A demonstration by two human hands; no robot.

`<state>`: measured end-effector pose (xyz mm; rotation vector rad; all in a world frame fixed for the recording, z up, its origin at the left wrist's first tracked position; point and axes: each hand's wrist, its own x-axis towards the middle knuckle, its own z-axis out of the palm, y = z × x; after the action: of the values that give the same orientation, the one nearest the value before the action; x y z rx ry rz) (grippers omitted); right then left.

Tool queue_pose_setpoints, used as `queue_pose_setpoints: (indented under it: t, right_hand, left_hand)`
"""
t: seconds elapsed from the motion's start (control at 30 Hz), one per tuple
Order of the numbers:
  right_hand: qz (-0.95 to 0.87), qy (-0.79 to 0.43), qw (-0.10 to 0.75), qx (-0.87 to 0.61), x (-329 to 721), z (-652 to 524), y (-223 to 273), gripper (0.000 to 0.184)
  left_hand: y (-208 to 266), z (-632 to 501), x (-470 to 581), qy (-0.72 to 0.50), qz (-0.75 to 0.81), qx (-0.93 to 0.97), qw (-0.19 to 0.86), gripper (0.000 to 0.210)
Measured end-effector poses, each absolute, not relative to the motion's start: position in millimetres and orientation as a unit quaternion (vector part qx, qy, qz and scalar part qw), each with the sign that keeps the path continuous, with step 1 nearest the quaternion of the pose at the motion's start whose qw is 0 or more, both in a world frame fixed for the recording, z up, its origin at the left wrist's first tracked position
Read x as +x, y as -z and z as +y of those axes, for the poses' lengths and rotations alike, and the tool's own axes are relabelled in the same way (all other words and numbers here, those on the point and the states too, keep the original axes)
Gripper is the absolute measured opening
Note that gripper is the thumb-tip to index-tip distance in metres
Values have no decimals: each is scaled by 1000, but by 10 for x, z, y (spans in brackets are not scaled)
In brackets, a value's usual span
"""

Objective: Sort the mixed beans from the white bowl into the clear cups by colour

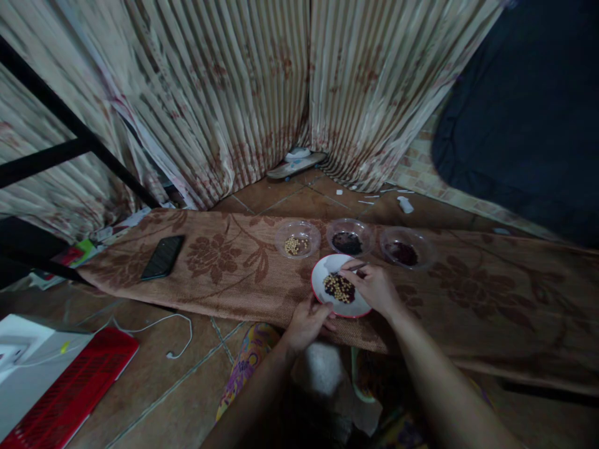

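A white plate with a red rim [322, 267] rests on the cloth-covered bench, a mix of pale yellow and dark beans [340, 289] heaped in it. My left hand [306, 324] grips its near left rim, thumb on top and fingers below. Over the plate's right side, my right hand [374, 285] is closed in a pinch on a slim dark tool [356, 267], whose tip I cannot make out. Behind the plate stand three clear plastic bowls: one with yellow beans [294, 246], one with black beans [347, 242], one with dark red beans [402, 252].
A black phone [163, 257] lies on the bench's patterned cloth [224, 293], to the left. Striped curtains [262, 93] hang behind, with a skateboard [296, 166] at their foot. On the floor at left are a red-and-white box [88, 380] and a white cable [182, 317].
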<state>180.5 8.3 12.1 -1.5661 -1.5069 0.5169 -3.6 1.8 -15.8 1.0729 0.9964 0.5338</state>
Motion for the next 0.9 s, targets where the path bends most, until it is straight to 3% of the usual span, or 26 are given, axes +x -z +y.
queue_pose_setpoints:
  t: [0.7,0.9]
  right_hand:
    - [-595,-210,448,-633,1826,65,-163,20]
    - [-563,-210,502,-622,1859,106,-237,21]
  left_hand:
    - [134,5,-36,-247,451,474,715,41]
    - [164,4,-29,-241,448,486,711,41]
